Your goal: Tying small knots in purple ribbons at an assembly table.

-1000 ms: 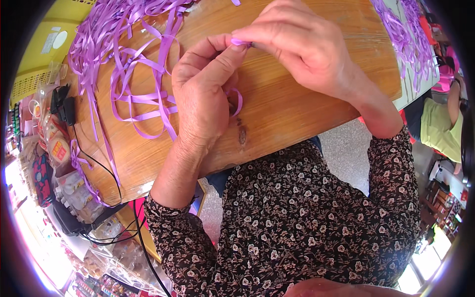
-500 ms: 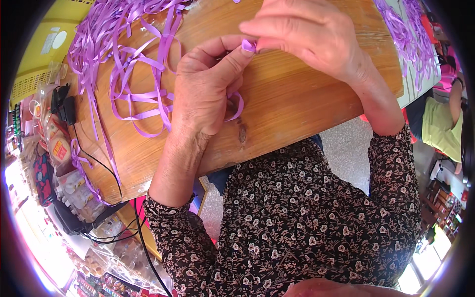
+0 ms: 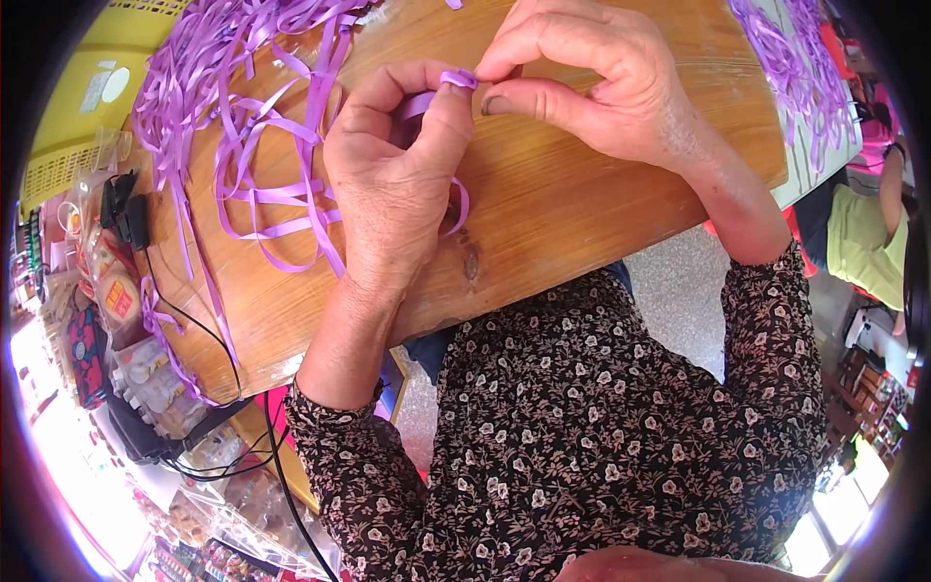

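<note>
A narrow purple satin ribbon [image 3: 459, 78] is folded into a small loop or knot at the tip of my left thumb. My left hand [image 3: 393, 160] pinches it between thumb and bent forefinger, and more of the strip curves out below the palm. Close by on the right, my right hand [image 3: 592, 87] has its forefinger tip against the ribbon's end. Its thumb stands a little below, with a visible gap between the two. Whether a thin strand lies at those fingertips is too small to make out.
A heap of purple ribbons [image 3: 208, 73] covers the table's far left, with loose loops trailing nearer. More ribbons [image 3: 800, 78] hang at the right on a white surface. A yellow crate [image 3: 92, 107], a black cable [image 3: 184, 310] and plastic bags line the left edge. A person [image 3: 866, 233] is at the far right.
My left hand has shifted slightly left, and the ribbon fold on its thumb has turned sideways. My right hand has moved slightly down, and its thumb has come apart from the forefinger.
</note>
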A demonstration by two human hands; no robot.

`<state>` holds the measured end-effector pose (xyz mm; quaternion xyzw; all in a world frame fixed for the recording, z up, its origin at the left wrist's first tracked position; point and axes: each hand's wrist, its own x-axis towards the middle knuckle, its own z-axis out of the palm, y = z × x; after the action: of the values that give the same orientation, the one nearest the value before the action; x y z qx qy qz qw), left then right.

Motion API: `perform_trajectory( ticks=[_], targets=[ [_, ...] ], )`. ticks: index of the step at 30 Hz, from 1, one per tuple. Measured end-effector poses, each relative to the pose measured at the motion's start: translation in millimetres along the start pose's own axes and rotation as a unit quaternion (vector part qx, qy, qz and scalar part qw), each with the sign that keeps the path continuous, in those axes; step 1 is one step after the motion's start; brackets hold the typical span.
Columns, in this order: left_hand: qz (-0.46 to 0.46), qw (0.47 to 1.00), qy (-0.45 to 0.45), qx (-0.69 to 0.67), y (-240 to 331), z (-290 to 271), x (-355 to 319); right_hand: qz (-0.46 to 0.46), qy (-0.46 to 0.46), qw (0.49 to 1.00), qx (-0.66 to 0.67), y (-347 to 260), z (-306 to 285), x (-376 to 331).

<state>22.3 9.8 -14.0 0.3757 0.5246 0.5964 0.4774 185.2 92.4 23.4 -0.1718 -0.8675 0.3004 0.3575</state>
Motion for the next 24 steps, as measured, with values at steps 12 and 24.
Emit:
perform_trajectory(
  ticks=[12,24],
  targets=[
    [0.001,0.99,-0.063,-0.128,-2.3,-1.7,0.8,0.273,0.008,0.938,0.214,-4.5,3.3,-3.0],
    [-0.068,0.939,-0.189,-0.279,-9.0,-7.8,3.1,0.33,-0.012,0.88,0.342,-2.4,1.8,-7.9]
  ],
)
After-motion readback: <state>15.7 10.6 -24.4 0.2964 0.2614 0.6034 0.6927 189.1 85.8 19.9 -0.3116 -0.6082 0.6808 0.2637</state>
